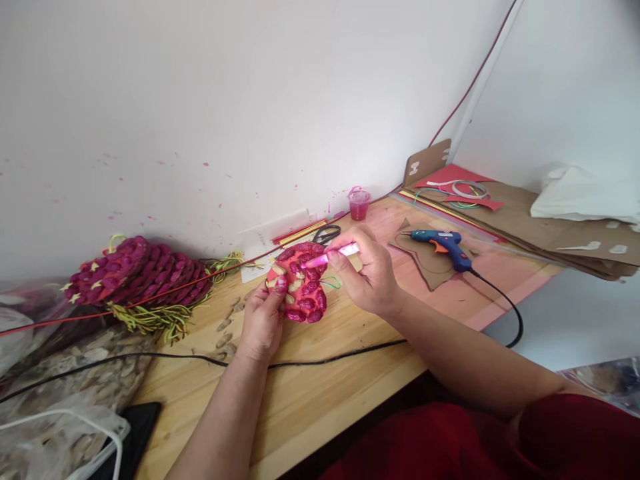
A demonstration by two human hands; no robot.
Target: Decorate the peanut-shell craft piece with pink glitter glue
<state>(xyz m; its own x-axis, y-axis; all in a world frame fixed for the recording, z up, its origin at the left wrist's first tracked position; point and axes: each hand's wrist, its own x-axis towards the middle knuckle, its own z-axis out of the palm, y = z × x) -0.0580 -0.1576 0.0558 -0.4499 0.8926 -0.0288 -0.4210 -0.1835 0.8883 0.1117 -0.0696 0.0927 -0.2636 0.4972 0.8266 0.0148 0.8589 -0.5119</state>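
My left hand (264,315) grips the left edge of a red round craft piece (306,293), thumb on its face. Peanut shells cover the piece; most are painted magenta, and several near my thumb are bare tan. In my right hand (367,273) is a pink-stained paintbrush (325,259) with a pale handle, its tip down at the shells. A thin green cord loop shows at the right of the piece. Beyond my hands, a small cup of magenta paint (359,204) stands against the wall.
Finished-looking magenta pieces with yellow-green tassels (145,273) are stacked at left, above a bag of peanut shells (90,380). A blue glue gun (443,245) rests on cut cardboard (427,270). Black scissors (327,234) lie behind the piece. A black cable (345,357) crosses the table.
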